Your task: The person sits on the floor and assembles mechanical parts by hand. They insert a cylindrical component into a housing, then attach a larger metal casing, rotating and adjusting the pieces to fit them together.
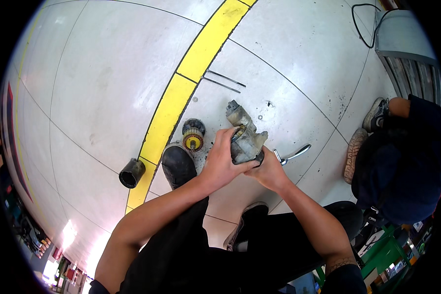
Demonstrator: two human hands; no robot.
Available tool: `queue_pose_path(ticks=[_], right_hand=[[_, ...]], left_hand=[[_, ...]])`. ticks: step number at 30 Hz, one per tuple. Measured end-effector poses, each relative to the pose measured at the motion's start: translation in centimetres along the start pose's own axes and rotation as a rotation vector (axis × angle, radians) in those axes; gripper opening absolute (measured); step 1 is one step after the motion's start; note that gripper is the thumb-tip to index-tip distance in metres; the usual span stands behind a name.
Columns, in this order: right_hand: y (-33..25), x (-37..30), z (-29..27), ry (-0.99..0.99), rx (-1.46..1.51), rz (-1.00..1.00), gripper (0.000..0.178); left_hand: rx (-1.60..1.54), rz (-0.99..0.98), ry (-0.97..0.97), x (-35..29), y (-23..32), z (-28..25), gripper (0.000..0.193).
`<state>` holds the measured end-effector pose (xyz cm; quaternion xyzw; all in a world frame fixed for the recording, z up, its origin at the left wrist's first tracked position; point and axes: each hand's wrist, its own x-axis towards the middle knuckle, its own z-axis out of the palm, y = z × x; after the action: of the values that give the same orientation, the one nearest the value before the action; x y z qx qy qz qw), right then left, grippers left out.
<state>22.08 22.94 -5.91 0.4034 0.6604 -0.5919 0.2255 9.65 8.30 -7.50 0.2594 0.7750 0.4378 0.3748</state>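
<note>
Above the floor between my knees, a grimy grey metal starter motor housing [249, 143] is gripped by both hands. My left hand [219, 161] is closed around its left side, with the thumb across the lower end. From the right and below, my right hand [270, 172] is closed on it, its fingers partly hidden behind the casting. A starter armature [193, 140] with a reddish-yellow end stands on the floor left of my left hand. Just right of my right hand lies a shiny ratchet wrench [296, 154].
A black hollow cylinder [132, 173] sits by the yellow floor stripe [169, 100]. Two long thin bolts [226, 79] and small washers [195, 99] lie ahead. My dark shoe [177, 164] is beside the armature. Another person [397, 161] crouches at right, near a grey metal unit [409, 54].
</note>
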Motion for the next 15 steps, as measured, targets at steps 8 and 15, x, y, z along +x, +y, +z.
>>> queue_pose_path(ticks=[8, 15], right_hand=[[0.3, 0.1, 0.2, -0.021, 0.098, 0.009, 0.07], [1.0, 0.0, 0.2, 0.001, 0.034, -0.048, 0.07]], left_hand=[[-0.062, 0.011, 0.015, -0.1, -0.5, -0.2, 0.102], [-0.026, -0.007, 0.014, -0.2, -0.3, -0.1, 0.099]])
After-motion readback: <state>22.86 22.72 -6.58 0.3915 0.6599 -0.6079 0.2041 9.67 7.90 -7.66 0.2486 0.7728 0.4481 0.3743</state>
